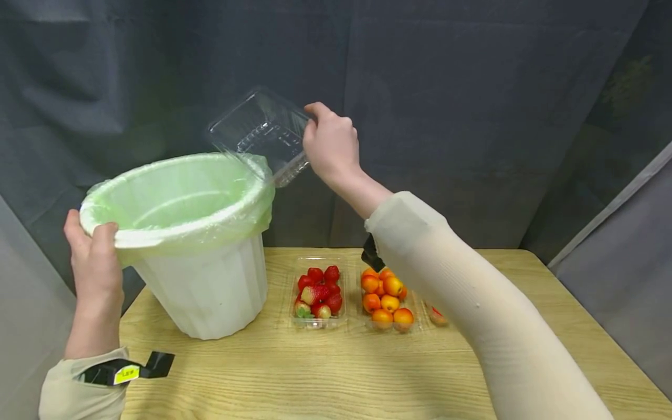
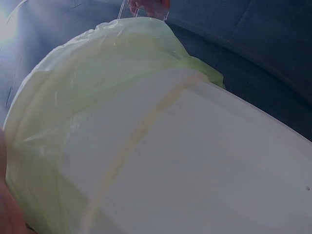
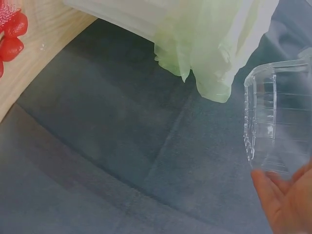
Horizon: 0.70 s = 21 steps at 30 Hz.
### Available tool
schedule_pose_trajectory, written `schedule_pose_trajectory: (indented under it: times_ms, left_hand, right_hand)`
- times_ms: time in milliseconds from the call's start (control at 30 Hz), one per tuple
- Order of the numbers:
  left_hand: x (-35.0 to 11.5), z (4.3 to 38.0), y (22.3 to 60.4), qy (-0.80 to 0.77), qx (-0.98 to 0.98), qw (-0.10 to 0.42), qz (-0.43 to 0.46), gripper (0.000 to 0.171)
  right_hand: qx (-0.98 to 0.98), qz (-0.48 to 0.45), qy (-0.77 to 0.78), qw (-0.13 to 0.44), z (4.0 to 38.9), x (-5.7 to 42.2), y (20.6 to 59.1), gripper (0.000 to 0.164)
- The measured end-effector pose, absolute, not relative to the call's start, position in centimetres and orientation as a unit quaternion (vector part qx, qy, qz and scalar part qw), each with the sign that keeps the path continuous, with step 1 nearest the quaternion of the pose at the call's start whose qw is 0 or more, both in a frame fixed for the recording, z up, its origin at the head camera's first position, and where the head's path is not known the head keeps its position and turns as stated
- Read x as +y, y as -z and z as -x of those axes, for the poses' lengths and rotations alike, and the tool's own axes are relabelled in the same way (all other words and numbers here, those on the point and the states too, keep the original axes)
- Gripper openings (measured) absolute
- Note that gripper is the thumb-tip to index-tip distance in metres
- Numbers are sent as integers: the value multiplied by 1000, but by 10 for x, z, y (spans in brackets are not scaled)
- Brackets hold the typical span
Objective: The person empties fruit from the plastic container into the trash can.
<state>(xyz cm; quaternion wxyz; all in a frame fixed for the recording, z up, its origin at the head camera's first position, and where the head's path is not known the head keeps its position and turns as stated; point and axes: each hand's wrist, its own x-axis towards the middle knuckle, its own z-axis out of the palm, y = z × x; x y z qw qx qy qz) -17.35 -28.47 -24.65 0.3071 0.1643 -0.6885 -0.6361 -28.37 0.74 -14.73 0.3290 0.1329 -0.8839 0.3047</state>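
A white waste bin (image 1: 210,291) leans a little to the left at the table's left side, lined with a pale green plastic bag (image 1: 257,201) folded over its rim. My left hand (image 1: 97,265) grips the rim, thumb on the near side. Above the bin's far right rim, my right hand (image 1: 333,143) holds a clear plastic container (image 1: 268,131) by its edge, tilted toward the opening. In the right wrist view the fingers of the right hand (image 3: 287,200) pinch the container (image 3: 273,112), which has nothing visible in it.
On the wooden table (image 1: 315,373), a clear box of strawberries (image 1: 317,294) stands right of the bin. Beside it is a box of small orange fruits (image 1: 385,297). My right sleeve (image 1: 446,280) partly hides another box (image 1: 436,317). Dark cloth (image 1: 446,116) hangs behind.
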Motion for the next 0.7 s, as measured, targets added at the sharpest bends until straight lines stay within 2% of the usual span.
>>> schedule_pose_trajectory:
  times_ms: [233, 700]
  left_hand:
    - [-287, 174, 248, 635, -693, 304, -155, 67]
    - [-286, 175, 249, 626, -700, 303, -163, 66]
  right_hand:
    - [-873, -118, -337, 333, 288, 20, 153, 33]
    - [-873, -117, -364, 303, 290, 50, 165, 37]
